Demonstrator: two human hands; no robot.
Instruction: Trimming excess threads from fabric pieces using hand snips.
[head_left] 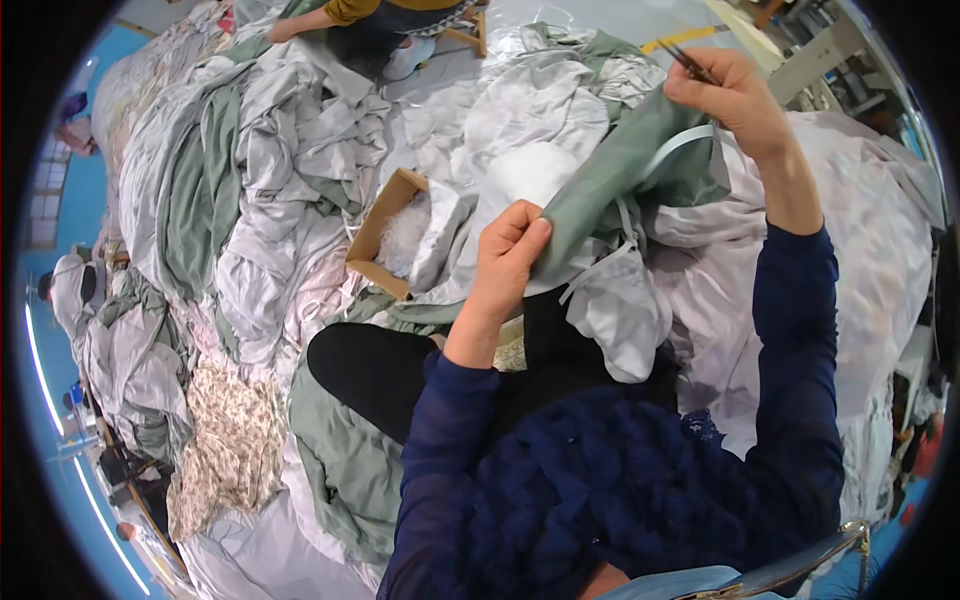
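A stretch of green cloth (610,175) is pulled taut at a slant between my two hands. My left hand (508,255) pinches its lower end between thumb and fingers. At its upper end, my right hand (728,98) is closed around dark thread snips (688,62), with the points showing past the fingers and the cloth's edge at the thumb. A pale strap (680,142) loops along the cloth. Below hangs white cloth (622,315) with narrow straps, over my dark-clad lap.
An open cardboard box (380,238) with white fluffy scraps stands left of my left hand. Heaps of white and green fabric (200,180) surround me, with pale pink cloth (830,260) at right and patterned cloth (228,435) at lower left. Another person's hand (284,30) touches the far heap.
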